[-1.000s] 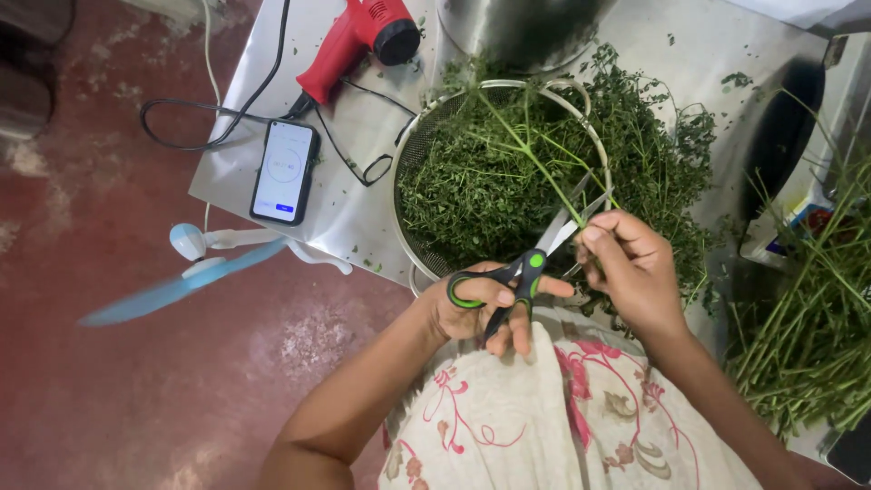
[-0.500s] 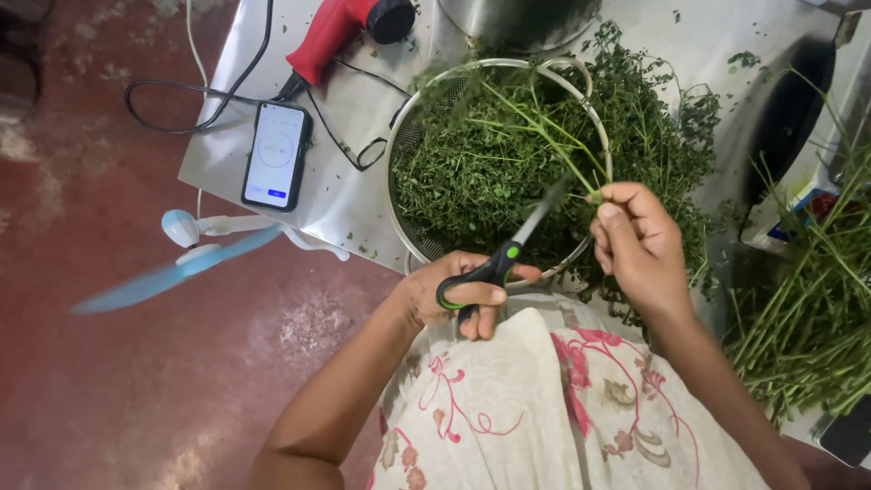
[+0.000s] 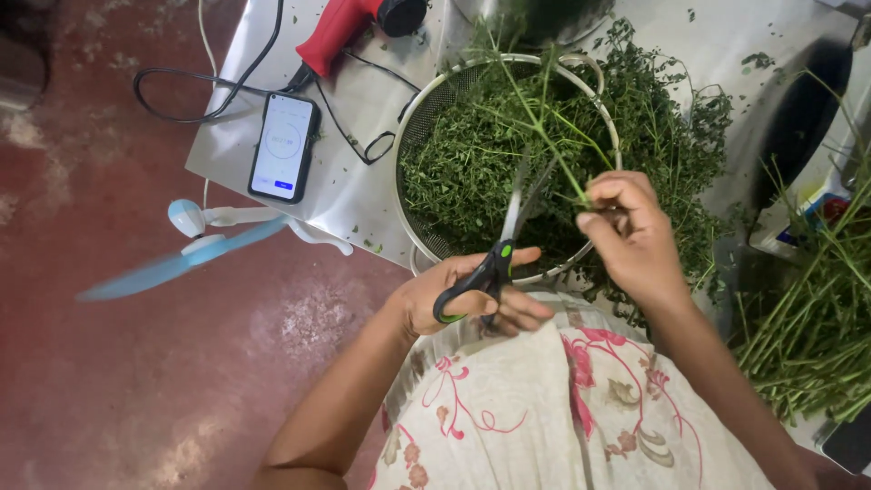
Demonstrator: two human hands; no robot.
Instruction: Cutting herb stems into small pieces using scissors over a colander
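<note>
1. The left hand (image 3: 463, 295) grips the black-and-green scissors (image 3: 494, 249); their blades now stand open and point steeply up, where they slanted right before.
2. The right hand (image 3: 635, 231) is closed around a green herb stem (image 3: 544, 136), pinching it beside the blades.
3. Beyond, the wire colander (image 3: 408, 145) holds cut leaves.
4. Farther left lie a phone (image 3: 284, 147), a red tool (image 3: 340, 32) and a blue fan (image 3: 181, 249).
</note>
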